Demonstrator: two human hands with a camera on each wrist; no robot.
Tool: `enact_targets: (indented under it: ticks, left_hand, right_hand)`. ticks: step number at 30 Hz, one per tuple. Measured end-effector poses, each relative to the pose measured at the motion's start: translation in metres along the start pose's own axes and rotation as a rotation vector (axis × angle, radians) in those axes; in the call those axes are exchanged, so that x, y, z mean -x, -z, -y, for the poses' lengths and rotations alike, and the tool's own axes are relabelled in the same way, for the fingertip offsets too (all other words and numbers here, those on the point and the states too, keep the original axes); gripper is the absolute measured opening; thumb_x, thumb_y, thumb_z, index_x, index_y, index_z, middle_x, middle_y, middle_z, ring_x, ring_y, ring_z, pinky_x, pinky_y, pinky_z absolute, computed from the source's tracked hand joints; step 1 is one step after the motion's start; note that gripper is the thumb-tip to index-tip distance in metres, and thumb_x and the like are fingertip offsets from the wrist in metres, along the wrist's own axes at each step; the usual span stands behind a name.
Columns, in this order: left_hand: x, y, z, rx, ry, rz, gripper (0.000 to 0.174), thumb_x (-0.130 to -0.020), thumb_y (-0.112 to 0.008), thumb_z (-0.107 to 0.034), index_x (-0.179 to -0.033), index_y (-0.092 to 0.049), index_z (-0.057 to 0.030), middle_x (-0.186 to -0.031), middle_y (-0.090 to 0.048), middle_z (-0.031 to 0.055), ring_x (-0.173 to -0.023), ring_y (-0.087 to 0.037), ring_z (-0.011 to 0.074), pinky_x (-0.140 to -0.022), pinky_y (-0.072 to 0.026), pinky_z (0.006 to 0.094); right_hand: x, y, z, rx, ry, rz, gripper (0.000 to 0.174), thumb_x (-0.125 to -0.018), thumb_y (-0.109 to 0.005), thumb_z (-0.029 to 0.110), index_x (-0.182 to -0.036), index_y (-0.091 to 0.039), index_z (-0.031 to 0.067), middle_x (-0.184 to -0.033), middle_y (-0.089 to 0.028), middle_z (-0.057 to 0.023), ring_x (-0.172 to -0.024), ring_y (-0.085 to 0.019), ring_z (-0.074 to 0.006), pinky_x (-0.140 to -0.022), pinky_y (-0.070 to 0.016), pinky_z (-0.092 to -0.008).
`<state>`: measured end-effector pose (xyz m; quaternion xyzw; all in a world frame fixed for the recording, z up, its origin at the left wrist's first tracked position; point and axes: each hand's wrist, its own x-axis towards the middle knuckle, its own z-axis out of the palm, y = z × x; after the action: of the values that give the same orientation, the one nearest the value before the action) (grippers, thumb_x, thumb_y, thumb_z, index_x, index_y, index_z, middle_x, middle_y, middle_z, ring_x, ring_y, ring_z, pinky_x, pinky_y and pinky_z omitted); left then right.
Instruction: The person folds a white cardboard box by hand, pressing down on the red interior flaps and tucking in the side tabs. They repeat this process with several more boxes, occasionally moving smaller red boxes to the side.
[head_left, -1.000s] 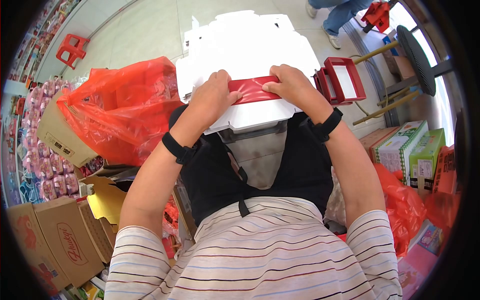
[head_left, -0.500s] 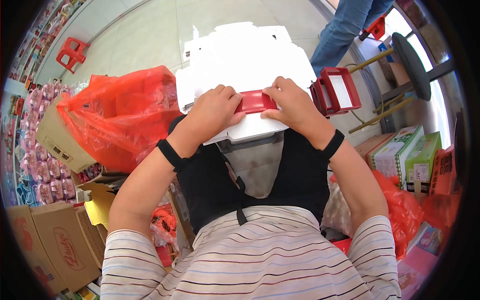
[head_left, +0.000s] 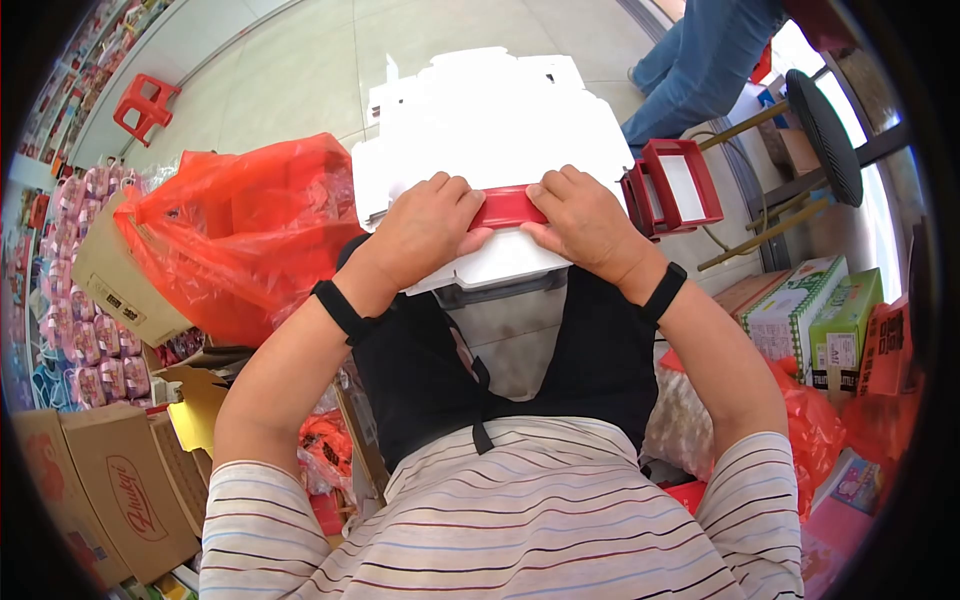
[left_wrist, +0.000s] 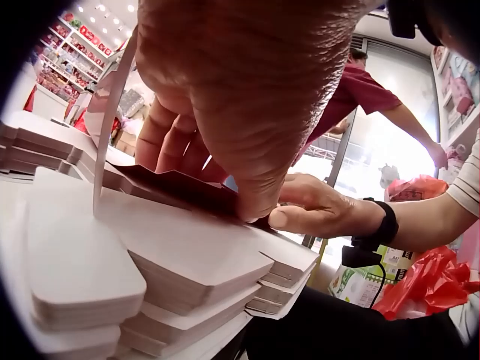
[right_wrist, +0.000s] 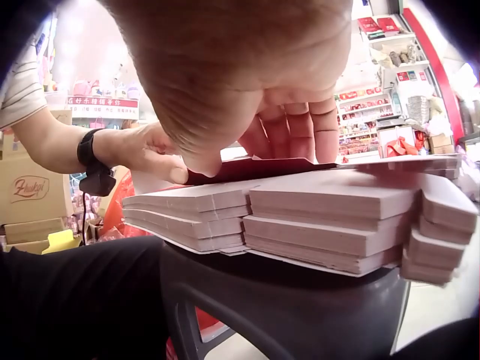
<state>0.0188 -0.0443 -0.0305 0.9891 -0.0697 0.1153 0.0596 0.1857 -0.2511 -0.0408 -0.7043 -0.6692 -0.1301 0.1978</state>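
Observation:
A thick stack of flat white box blanks (head_left: 490,110) lies on a dark plastic stool (right_wrist: 285,307) between my knees. On top of it a red card panel (head_left: 507,207) is folded up along the near edge. My left hand (head_left: 425,225) pinches the red panel's left part, fingers over it and thumb against its near side. My right hand (head_left: 585,220) pinches its right part the same way. In the left wrist view the left hand (left_wrist: 247,90) presses the dark red panel (left_wrist: 187,191) onto the stack (left_wrist: 150,255). The right wrist view shows the right hand (right_wrist: 247,67) on the panel (right_wrist: 255,169).
A red plastic bag (head_left: 240,220) bulges at my left and a red folded box tray (head_left: 675,185) stands at my right. A person in jeans (head_left: 700,60) stands by a black round stool (head_left: 825,120). Brown cartons (head_left: 110,490) and green boxes (head_left: 830,310) crowd the floor.
Both hands have slid toward each other along the red panel, so less of it shows between them. The person in jeans has walked closer at the upper right.

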Motion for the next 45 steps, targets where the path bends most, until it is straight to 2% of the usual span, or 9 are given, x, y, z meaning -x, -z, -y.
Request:
enact_targets:
  ticks: [10,19,22,25,27,34,40,43,45]
  left_hand:
    - [-0.003,-0.003,0.010,0.088,0.025,-0.042,0.028,-0.097,-0.073,-0.026,-0.117,-0.073,-0.0062,-0.105,-0.068,0.0085,-0.101,-0.065,0.0278,-0.088,-0.0569,0.0399]
    - [-0.012,-0.007,0.018,0.225,0.215,-0.029,0.020,-0.097,-0.073,-0.023,-0.109,-0.070,-0.0062,-0.105,-0.070,0.0108,-0.101,-0.066,0.0335,-0.087,-0.0556,0.0435]
    - [-0.027,0.002,0.020,0.388,0.484,0.170,0.029,-0.097,-0.075,-0.026,-0.113,-0.067,-0.0040,-0.106,-0.073,0.0164,-0.099,-0.069,0.0366,-0.086,-0.0560,0.0435]
    - [-0.035,0.010,0.024,0.408,0.583,0.244,0.043,-0.096,-0.077,-0.031,-0.122,-0.062,-0.0009,-0.106,-0.074,0.0218,-0.097,-0.072,0.0394,-0.087,-0.0566,0.0431]
    - [-0.039,0.008,0.031,0.437,0.585,0.246,0.051,-0.095,-0.078,-0.034,-0.128,-0.059,0.0003,-0.111,-0.073,0.0235,-0.102,-0.072,0.0394,-0.089,-0.0564,0.0425]
    - [-0.040,0.004,0.024,0.183,0.573,0.120,0.064,-0.088,-0.085,-0.035,-0.135,-0.058,-0.0013,-0.132,-0.062,0.0213,-0.119,-0.064,0.0379,-0.097,-0.0529,0.0446]
    - [-0.028,-0.006,0.002,-0.047,0.332,-0.114,0.049,-0.089,-0.080,-0.026,-0.132,-0.064,-0.0075,-0.126,-0.063,0.0147,-0.122,-0.060,0.0314,-0.102,-0.0471,0.0424]
    - [-0.018,-0.021,-0.008,-0.089,0.169,-0.116,0.039,-0.093,-0.075,-0.018,-0.129,-0.065,-0.0071,-0.126,-0.062,0.0126,-0.121,-0.059,0.0308,-0.103,-0.0471,0.0423]
    - [-0.009,-0.028,-0.023,0.045,0.154,-0.143,0.039,-0.098,-0.067,-0.016,-0.136,-0.063,-0.0045,-0.134,-0.060,0.0140,-0.130,-0.056,0.0338,-0.111,-0.0439,0.0460]
  right_hand:
    - [-0.007,-0.002,-0.010,-0.096,-0.087,0.036,0.027,-0.083,-0.081,0.022,-0.103,-0.072,0.0062,-0.099,-0.064,-0.0088,-0.096,-0.063,-0.0294,-0.084,-0.0541,-0.0409]
    - [-0.023,-0.002,-0.028,-0.240,-0.264,0.137,0.019,-0.092,-0.076,0.022,-0.101,-0.072,0.0063,-0.096,-0.069,-0.0127,-0.096,-0.067,-0.0340,-0.085,-0.0545,-0.0445]
    - [-0.032,-0.001,-0.035,-0.307,-0.377,0.235,0.023,-0.094,-0.075,0.026,-0.103,-0.070,0.0052,-0.097,-0.071,-0.0145,-0.098,-0.068,-0.0360,-0.086,-0.0540,-0.0464]
    - [-0.041,0.001,-0.038,-0.336,-0.492,0.321,0.029,-0.095,-0.075,0.030,-0.108,-0.067,0.0049,-0.099,-0.071,-0.0157,-0.099,-0.068,-0.0368,-0.086,-0.0537,-0.0469]
    - [-0.047,0.006,-0.039,-0.344,-0.578,0.392,0.035,-0.093,-0.077,0.032,-0.112,-0.065,0.0053,-0.100,-0.071,-0.0154,-0.100,-0.068,-0.0366,-0.085,-0.0539,-0.0465]
    - [-0.040,0.001,-0.031,-0.062,-0.472,0.182,0.041,-0.088,-0.081,0.032,-0.114,-0.064,0.0061,-0.105,-0.064,-0.0136,-0.102,-0.066,-0.0344,-0.086,-0.0528,-0.0433]
    - [-0.021,-0.019,-0.003,0.133,-0.087,-0.178,0.022,-0.086,-0.062,0.008,-0.108,-0.064,0.0032,-0.110,-0.063,-0.0152,-0.108,-0.063,-0.0330,-0.093,-0.0518,-0.0431]
    - [0.000,-0.028,0.023,-0.038,-0.151,-0.080,0.038,-0.090,-0.071,0.012,-0.125,-0.064,-0.0015,-0.132,-0.063,-0.0192,-0.127,-0.060,-0.0357,-0.111,-0.0484,-0.0460]
    - [0.006,-0.024,0.030,-0.059,-0.176,-0.039,0.046,-0.092,-0.073,0.015,-0.132,-0.062,-0.0033,-0.137,-0.062,-0.0208,-0.133,-0.058,-0.0371,-0.115,-0.0458,-0.0466]
